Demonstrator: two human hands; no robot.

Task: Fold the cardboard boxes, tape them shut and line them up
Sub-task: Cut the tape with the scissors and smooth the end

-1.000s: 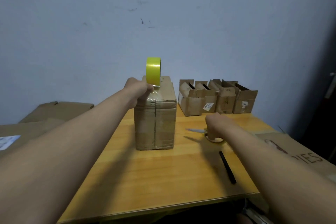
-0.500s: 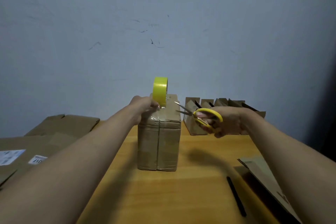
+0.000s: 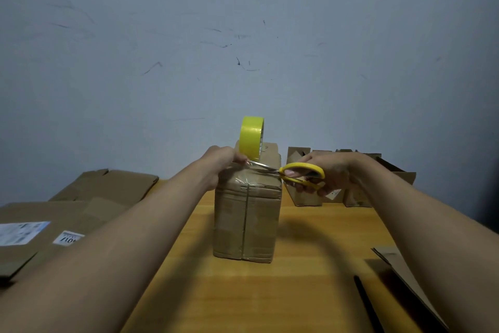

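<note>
Fingers [image 3: 293, 172] of the right hand [image 3: 328, 174] curl thru the yellow scissors [image 3: 294, 174], blades nearly closed on the tape strip atop a sealed cardboard box [image 3: 247, 213] mid-tabletop. Left hand [image 3: 220, 164] pinches the strip below the yellow tape roll [image 3: 251, 138], upright on the box top. Open boxes [image 3: 351, 192] line the tabletop's far edge, w/ flat cardboard [image 3: 81, 205] off its left edge.

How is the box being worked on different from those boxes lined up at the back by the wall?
The box in front is closed, with clear tape over its top seam; the boxes at the back have flaps standing open. The box in front stands alone mid-table with the tape roll on it; the boxes at the back sit side by side in a row, partly hidden by the right hand. All are plain brown cardboard on the same table.
</note>
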